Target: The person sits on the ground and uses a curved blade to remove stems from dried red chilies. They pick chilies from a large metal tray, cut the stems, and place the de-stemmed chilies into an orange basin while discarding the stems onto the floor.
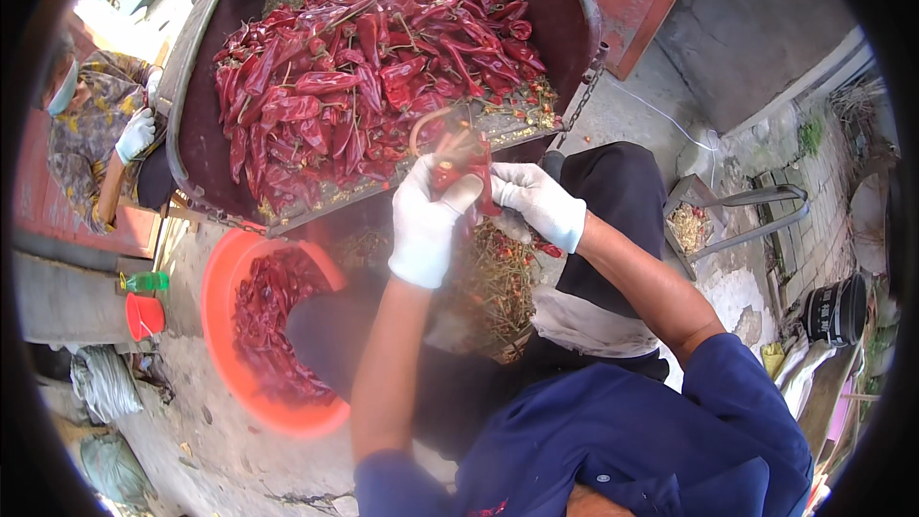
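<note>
Both of my hands wear white gloves and meet in front of the near edge of a dark red cart bed [587,14]. My left hand [428,218] is closed around a dried red chili pepper [458,170], its thumb across it. From the other side my right hand [544,203] pinches at the pepper's right side; its fingertips are partly hidden. A large heap of dried red chili peppers [364,77] fills the cart bed beyond my hands. Below them, between my legs, lies a pile of stems and pepper scraps [503,282].
An orange-red tub [218,330] holding more peppers stands at my left knee. Across the cart, a person's gloved hand [136,136] is near its left side. A chain [577,105] hangs at the cart's right corner. A metal-framed item [747,201], a black bucket [836,310] and a small red bucket [145,316] stand around.
</note>
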### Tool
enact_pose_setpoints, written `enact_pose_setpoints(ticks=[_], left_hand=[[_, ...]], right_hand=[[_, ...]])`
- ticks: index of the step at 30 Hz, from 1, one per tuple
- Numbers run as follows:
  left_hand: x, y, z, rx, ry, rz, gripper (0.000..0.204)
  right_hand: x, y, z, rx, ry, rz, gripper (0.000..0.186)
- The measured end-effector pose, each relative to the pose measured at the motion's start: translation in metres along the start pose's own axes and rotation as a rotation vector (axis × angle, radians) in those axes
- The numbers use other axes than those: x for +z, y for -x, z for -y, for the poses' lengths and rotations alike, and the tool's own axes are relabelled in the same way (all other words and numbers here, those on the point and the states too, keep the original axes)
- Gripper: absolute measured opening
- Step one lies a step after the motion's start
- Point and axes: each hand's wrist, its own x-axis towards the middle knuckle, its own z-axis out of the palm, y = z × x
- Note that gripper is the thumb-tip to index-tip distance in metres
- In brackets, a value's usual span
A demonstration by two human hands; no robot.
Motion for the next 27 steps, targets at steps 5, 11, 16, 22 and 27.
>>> enact_pose_setpoints(ticks=[5, 11, 16, 22, 27], left_hand=[[0.001, 0.006, 0.0, 0.036, -0.189, 0.092, 0.043], [-0.002, 0.009, -0.001, 0.11, -0.399, 0.124, 0.039], [0.008, 0.023, -0.013, 0.198, -0.445, 0.156, 0.038], [0.006, 0.027, -0.011, 0.244, -0.622, 0.086, 0.039], [0.0, 0.021, -0.014, 0.295, -0.569, 0.042, 0.042]], right_hand=[[0.014, 0.001, -0.003, 0.078, 0.343, -0.14, 0.023], [0.02, 0.006, 0.023, 0.19, 0.496, -0.09, 0.022], [0.012, 0.009, 0.03, 0.264, 0.439, -0.036, 0.022], [0.01, 0.025, 0.024, 0.107, 0.21, -0.016, 0.026], [0.012, 0.044, 0.022, -0.558, 0.6, -0.347, 0.027]])
